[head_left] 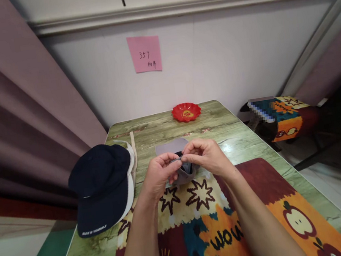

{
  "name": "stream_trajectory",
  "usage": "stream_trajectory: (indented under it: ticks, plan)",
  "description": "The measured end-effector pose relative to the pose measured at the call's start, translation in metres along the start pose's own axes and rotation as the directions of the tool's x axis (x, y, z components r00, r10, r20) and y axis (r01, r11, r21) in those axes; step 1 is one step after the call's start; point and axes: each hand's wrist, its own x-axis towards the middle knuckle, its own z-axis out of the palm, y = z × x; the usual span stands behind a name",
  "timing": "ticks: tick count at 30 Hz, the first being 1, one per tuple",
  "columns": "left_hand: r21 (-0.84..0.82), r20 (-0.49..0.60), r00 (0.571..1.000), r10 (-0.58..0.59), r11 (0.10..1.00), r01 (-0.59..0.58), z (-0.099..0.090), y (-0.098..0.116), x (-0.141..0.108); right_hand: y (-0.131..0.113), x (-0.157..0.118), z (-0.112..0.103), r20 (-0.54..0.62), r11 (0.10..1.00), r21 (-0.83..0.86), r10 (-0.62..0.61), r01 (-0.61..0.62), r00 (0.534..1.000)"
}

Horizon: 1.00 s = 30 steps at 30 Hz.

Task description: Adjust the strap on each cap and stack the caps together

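A greyish-purple cap (186, 177) lies on the table in front of me, its brim (168, 147) pointing away towards the wall and its dark inside partly showing. My left hand (163, 172) pinches a thin dark strap of this cap between thumb and fingers. From the other side, my right hand (205, 155) is closed on the same strap, thumb against forefinger, so the two sets of fingertips nearly meet over the cap's opening. The fingers hide most of the strap and any fastening on it.
Stacked dark blue and white caps (102, 185) sit at the table's left edge. A red scalloped dish (186, 112) stands at the back. Under my arms lies a colourful mat (251, 176) on the wood-patterned table (221, 124). A pink note (145, 54) is on the wall.
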Motion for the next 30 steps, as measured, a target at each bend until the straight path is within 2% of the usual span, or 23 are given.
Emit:
stream_trajectory:
  ticks: [3,6,9,11,15,18,21,23,27,30]
  plan:
    - [-0.024,0.0,1.0,-0.029,0.999,0.029,0.001,0.002,-0.001,0.004,0.002,0.003,0.01,0.987,0.15,0.055,-0.056,0.998]
    - [-0.031,-0.003,0.999,-0.035,0.999,0.035,0.0,0.005,-0.002,0.005,0.003,0.004,-0.01,0.986,0.16,0.047,-0.045,0.999]
    - [-0.022,0.0,1.0,-0.025,0.999,0.025,-0.001,0.006,-0.002,0.001,0.001,0.001,0.056,0.996,0.092,0.001,-0.006,0.998]
    - [-0.02,0.004,1.0,-0.017,1.0,0.017,-0.002,0.005,-0.001,-0.002,0.0,-0.002,0.119,0.998,-0.004,-0.069,0.07,0.99]
    - [-0.012,-0.005,1.0,0.011,1.0,-0.011,-0.001,0.004,0.0,-0.005,-0.001,-0.003,0.119,0.938,-0.24,-0.225,0.248,0.967]
    - [0.062,-0.087,0.993,0.085,0.995,-0.08,0.001,0.006,-0.003,-0.004,0.0,0.0,0.072,0.92,-0.293,-0.251,0.261,0.965]
    - [0.157,-0.246,0.944,0.219,0.97,-0.184,0.003,0.013,-0.008,-0.002,0.0,0.003,-0.008,0.919,-0.319,-0.246,0.231,0.969]
    - [0.178,-0.282,0.926,0.252,0.962,-0.208,0.003,0.017,-0.011,0.0,0.001,0.004,-0.036,0.919,-0.321,-0.253,0.229,0.967]
    - [0.163,-0.169,0.976,0.14,0.98,-0.112,0.003,0.018,-0.012,0.002,0.001,0.007,-0.025,0.918,-0.312,-0.265,0.244,0.964]
    - [0.146,-0.102,0.989,0.104,0.985,-0.088,0.003,0.014,-0.01,0.001,0.001,0.008,-0.007,0.917,-0.306,-0.271,0.256,0.962]
